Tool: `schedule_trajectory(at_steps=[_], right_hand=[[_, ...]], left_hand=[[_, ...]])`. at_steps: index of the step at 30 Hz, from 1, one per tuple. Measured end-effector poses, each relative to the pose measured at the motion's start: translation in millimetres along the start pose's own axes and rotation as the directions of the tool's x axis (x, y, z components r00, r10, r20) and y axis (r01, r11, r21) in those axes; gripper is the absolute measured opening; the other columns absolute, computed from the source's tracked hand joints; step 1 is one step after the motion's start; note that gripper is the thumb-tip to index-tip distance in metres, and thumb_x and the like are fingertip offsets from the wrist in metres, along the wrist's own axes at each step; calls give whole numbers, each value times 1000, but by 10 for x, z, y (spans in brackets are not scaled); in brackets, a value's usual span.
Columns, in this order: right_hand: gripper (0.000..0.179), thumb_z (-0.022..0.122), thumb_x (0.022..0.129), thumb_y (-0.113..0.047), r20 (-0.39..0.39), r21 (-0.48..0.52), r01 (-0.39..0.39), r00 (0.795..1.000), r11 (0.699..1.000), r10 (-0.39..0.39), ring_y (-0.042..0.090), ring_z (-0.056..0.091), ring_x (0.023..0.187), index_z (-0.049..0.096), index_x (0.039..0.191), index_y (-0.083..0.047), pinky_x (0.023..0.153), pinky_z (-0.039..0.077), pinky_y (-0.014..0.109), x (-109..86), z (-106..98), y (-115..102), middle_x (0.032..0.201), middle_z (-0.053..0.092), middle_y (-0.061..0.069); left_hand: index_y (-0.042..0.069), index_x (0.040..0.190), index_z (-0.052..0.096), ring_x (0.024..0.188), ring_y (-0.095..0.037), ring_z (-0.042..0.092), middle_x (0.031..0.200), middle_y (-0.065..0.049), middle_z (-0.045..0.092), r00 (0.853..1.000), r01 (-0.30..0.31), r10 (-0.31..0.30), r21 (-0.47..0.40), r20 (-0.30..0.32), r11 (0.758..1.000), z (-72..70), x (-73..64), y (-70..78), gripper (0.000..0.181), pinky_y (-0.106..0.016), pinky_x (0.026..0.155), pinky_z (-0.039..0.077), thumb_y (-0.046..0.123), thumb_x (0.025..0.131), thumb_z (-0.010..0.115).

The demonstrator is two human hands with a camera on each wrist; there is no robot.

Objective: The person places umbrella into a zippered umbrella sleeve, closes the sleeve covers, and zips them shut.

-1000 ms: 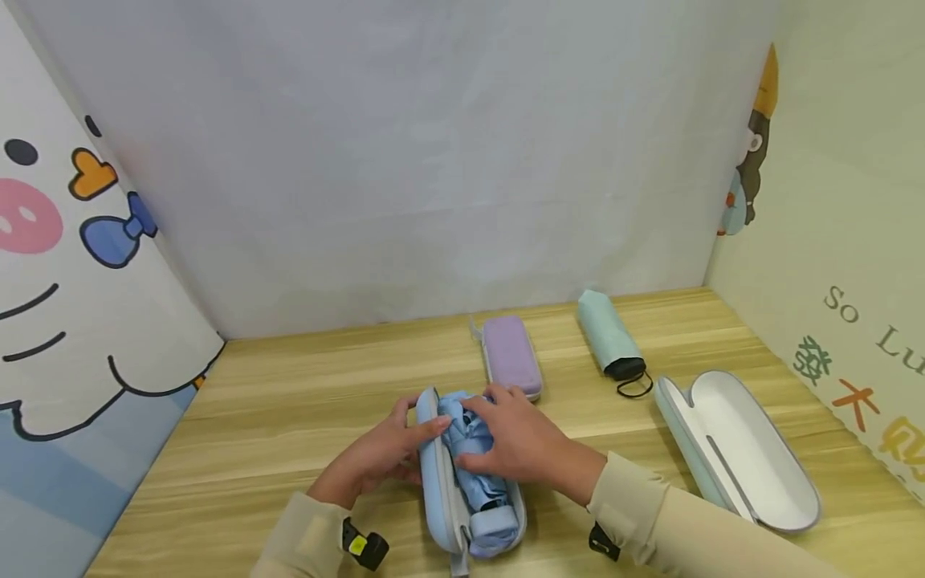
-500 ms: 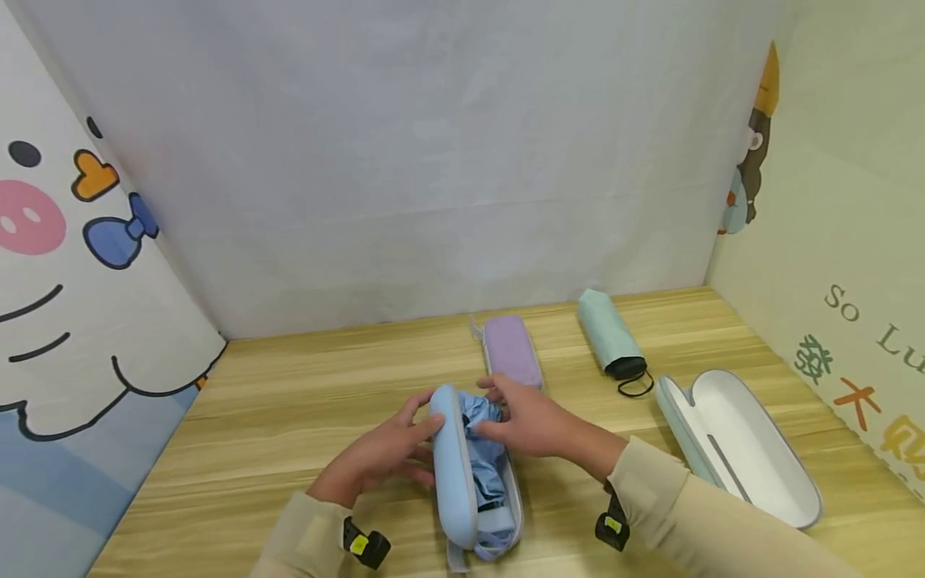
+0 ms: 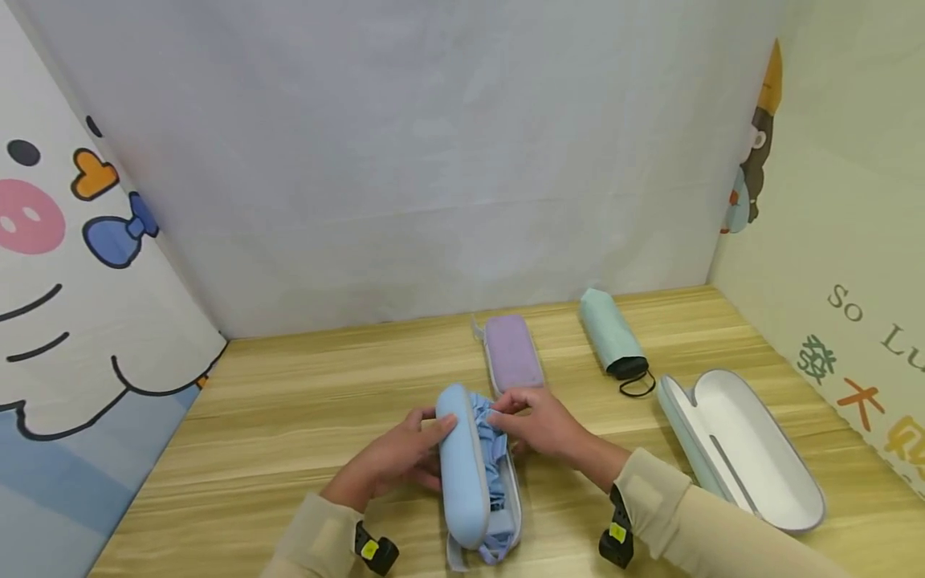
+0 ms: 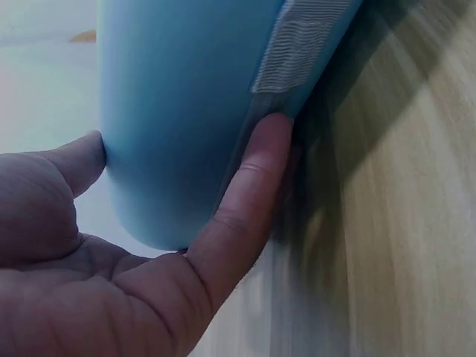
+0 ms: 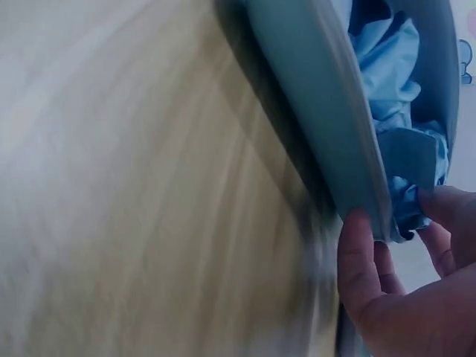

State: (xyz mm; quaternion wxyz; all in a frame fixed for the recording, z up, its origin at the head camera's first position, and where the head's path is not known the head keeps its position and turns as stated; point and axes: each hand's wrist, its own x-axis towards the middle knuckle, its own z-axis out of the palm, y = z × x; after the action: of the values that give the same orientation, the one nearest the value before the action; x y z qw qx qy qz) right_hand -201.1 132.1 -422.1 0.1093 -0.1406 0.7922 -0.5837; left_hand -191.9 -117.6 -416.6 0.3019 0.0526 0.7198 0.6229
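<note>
A light-blue zip case [image 3: 462, 474] stands partly open on the table, its lid tilted up on the left. Inside lies a folded blue umbrella [image 3: 493, 461] with crumpled fabric and a strap. My left hand [image 3: 401, 457] grips the lid, thumb on top; in the left wrist view a long finger [image 4: 249, 178] presses along the case's side by a ribbed grey tab [image 4: 297, 44]. My right hand [image 3: 542, 421] is at the case's far end. In the right wrist view its thumb [image 5: 446, 204] pinches the umbrella fabric while another finger [image 5: 358, 260] touches the case's outer wall.
Behind the case lies a purple zip case [image 3: 515, 352]. A mint-green folded umbrella [image 3: 610, 333] with a black end and cord is farther right. An open case with a white inside [image 3: 759, 457] sits at the right. A pale cloth wall [image 3: 462, 160] backs the table.
The lid has swung up and rightward over the umbrella, moved by the left hand. My right hand has shifted from the umbrella's middle to its far right side, fingers drawn closer together.
</note>
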Motion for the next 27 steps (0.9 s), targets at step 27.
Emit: schedule_trajectory(at_steps=[27], right_hand=[[30,69,99,-9,86,254,-159,986,954,142,18,67,85,55,120,7,71,61,37,47,-27,253,99,68,12]], left_hand=[[-12,148,27,94,-35,70,117,-27,58,991,75,-55,171,-119,982,227,65,100,91,-47,72,61,48,97,71]])
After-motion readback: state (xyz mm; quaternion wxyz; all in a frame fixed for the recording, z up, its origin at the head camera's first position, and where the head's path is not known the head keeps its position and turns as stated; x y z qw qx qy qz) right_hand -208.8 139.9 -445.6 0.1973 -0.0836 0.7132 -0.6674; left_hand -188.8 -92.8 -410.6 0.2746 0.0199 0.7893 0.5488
